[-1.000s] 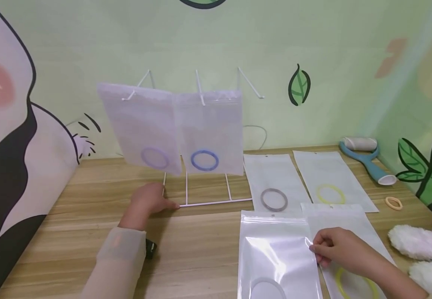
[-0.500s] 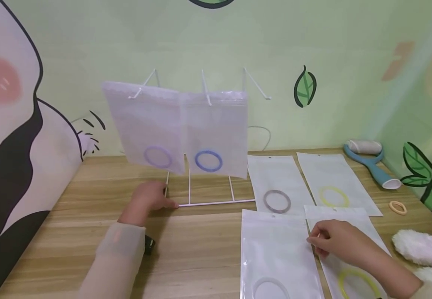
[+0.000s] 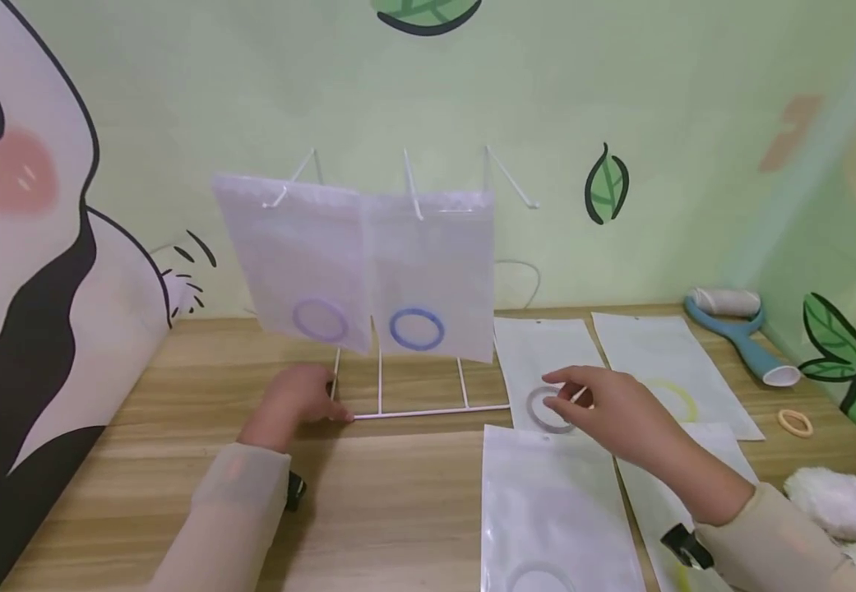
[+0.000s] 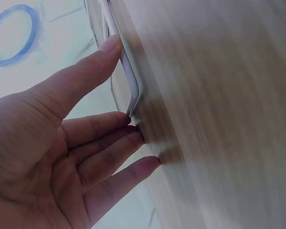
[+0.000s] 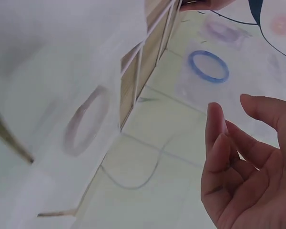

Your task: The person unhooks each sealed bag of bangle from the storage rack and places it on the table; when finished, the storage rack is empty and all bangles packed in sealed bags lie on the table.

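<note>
A person's left hand (image 3: pixel 300 395), left of centre in the frame, pinches the front corner of a white wire display rack (image 3: pixel 428 412), while the right hand (image 3: pixel 613 407), right of centre, hovers with thumb and fingers parted, grasping nothing, above a gray-bangle pouch (image 3: pixel 539 349) flat on the wood-grain tabletop (image 3: pixel 398 493). At upper centre, a purple-bangle pouch (image 3: pixel 294 255) and a blue-bangle pouch (image 3: pixel 442 263) hang from the rack. Should the left hand's hold slacken, the slender rack could skid or tip; a jolt might work a hanging pouch loose. The slick flat pouch could also slide from fingertips. Half a second earlier, the right hand was over the yellow-bangle pouch (image 3: pixel 650 510) at lower right; the left hand remains at the corner.
</note>
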A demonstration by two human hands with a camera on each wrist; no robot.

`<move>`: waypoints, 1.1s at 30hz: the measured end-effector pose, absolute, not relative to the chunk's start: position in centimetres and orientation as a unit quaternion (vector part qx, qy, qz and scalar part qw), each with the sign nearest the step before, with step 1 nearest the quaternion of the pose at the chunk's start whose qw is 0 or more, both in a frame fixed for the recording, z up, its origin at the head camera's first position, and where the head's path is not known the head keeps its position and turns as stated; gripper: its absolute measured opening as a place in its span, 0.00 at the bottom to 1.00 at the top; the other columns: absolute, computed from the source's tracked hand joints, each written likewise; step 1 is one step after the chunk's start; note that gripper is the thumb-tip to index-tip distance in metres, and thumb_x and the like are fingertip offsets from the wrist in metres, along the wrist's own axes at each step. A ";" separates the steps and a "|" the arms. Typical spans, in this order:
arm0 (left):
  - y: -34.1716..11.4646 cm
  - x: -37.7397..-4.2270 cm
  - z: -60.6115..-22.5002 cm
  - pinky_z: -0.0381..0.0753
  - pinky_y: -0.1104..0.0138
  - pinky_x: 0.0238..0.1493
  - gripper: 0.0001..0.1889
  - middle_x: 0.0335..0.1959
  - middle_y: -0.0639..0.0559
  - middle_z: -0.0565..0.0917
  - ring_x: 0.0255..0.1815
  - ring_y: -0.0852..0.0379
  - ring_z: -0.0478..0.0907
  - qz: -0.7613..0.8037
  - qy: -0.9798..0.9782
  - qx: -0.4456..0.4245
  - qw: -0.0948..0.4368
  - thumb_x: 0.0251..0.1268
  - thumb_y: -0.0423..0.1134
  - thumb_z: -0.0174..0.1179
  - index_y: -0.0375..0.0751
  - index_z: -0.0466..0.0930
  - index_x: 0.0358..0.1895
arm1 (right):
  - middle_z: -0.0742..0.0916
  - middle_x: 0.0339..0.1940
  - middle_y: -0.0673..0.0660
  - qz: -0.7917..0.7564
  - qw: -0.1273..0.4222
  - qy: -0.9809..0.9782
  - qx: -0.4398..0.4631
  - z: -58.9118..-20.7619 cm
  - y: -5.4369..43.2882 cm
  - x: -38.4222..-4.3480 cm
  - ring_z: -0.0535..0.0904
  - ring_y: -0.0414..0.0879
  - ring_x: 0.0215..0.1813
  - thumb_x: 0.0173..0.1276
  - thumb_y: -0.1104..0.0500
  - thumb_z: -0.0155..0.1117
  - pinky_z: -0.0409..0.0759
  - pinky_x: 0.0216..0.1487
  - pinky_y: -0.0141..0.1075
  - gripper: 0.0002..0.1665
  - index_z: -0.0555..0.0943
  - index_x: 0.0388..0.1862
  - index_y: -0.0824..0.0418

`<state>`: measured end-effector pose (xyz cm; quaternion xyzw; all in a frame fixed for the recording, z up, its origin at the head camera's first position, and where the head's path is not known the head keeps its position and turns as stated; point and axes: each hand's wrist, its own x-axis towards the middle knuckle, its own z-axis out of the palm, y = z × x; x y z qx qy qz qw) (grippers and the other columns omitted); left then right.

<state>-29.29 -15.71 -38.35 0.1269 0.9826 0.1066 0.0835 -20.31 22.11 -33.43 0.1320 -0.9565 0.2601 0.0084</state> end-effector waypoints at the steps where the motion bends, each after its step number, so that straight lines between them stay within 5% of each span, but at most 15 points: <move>1: -15.8 -29.2 -38.3 0.76 0.52 0.46 0.23 0.32 0.47 0.81 0.36 0.48 0.77 0.108 0.982 0.127 0.084 0.46 0.51 0.77 0.38 0.80 0.34 | 0.87 0.39 0.49 0.267 0.014 -0.954 0.135 -33.3 21.7 -20.6 0.82 0.44 0.39 0.71 0.52 0.65 0.76 0.33 0.37 0.21 0.82 0.58 0.58; 9: -16.4 -29.1 -38.4 0.76 0.50 0.53 0.30 0.42 0.40 0.85 0.46 0.41 0.80 0.121 0.980 0.130 0.089 0.45 0.49 0.78 0.31 0.82 0.48 | 0.85 0.54 0.55 0.342 0.042 -0.930 0.129 -32.7 18.7 -23.3 0.85 0.46 0.43 0.73 0.56 0.62 0.75 0.38 0.39 0.25 0.76 0.67 0.59; 13: -16.6 -29.1 -38.4 0.75 0.50 0.55 0.32 0.46 0.38 0.84 0.49 0.40 0.80 0.125 0.979 0.131 0.098 0.47 0.49 0.77 0.30 0.81 0.52 | 0.87 0.51 0.56 0.375 0.036 -0.920 0.104 -32.4 17.5 -24.9 0.84 0.48 0.44 0.74 0.53 0.61 0.71 0.36 0.38 0.30 0.70 0.72 0.56; 20: -16.6 -29.2 -38.8 0.75 0.50 0.56 0.31 0.46 0.40 0.84 0.49 0.42 0.79 0.131 0.978 0.127 0.100 0.48 0.49 0.77 0.32 0.81 0.52 | 0.76 0.69 0.59 0.437 0.048 -0.893 0.098 -32.2 16.0 -27.1 0.85 0.50 0.45 0.74 0.53 0.61 0.77 0.48 0.45 0.36 0.62 0.77 0.55; 24: -16.5 -29.4 -39.0 0.74 0.50 0.57 0.32 0.48 0.39 0.84 0.51 0.41 0.79 0.132 0.979 0.127 0.095 0.47 0.49 0.77 0.31 0.81 0.52 | 0.80 0.63 0.59 0.431 0.049 -0.897 0.091 -32.2 15.3 -27.9 0.86 0.49 0.43 0.75 0.51 0.60 0.77 0.50 0.47 0.32 0.65 0.74 0.53; 33: -16.7 -29.5 -38.8 0.73 0.49 0.59 0.34 0.52 0.37 0.83 0.55 0.37 0.78 0.133 0.979 0.124 0.095 0.48 0.48 0.77 0.30 0.80 0.55 | 0.86 0.42 0.55 0.437 0.111 -0.889 0.083 -31.7 15.0 -28.5 0.86 0.48 0.37 0.73 0.49 0.62 0.75 0.38 0.39 0.15 0.79 0.48 0.58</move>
